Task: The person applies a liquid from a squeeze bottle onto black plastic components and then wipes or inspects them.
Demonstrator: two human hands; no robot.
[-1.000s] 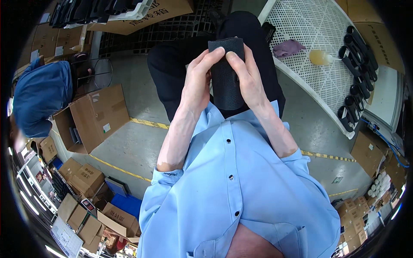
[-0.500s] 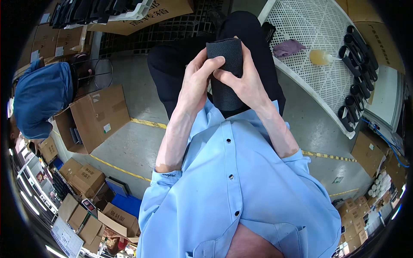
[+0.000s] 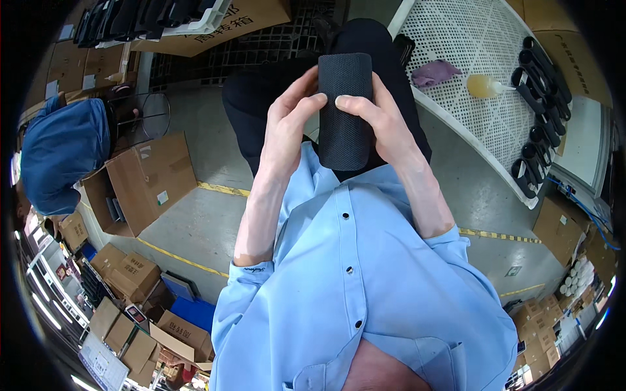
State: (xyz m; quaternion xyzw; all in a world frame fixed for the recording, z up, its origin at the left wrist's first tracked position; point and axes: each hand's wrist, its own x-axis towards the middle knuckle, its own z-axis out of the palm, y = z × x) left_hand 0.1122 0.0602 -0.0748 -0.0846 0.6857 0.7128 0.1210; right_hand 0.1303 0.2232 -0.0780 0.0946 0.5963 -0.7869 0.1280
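Note:
A black cylinder with a woven mesh surface (image 3: 345,133), like a speaker's fabric cover, stands lengthwise over my lap. My left hand (image 3: 287,124) grips its left side, thumb tip pressed on the front face near the edge and the fingers behind. From the right, my right hand (image 3: 386,124) holds it the same way, its thumb lying farther in across the mesh. Both thumbs sit around the cylinder's middle, a short gap between them. The fingers behind it are mostly hidden.
At the right stands a white perforated table (image 3: 450,120) with a purple cloth (image 3: 435,73), a bottle of yellowish liquid (image 3: 484,86) and several black curved parts (image 3: 538,107). Left, a person in blue (image 3: 65,153) bends beside an open cardboard box (image 3: 153,179). More black parts (image 3: 137,19) sit at upper left.
The cylinder has turned upright and its upper edge looks even. My left thumb has drawn back to the left edge; my right thumb has moved higher on the mesh.

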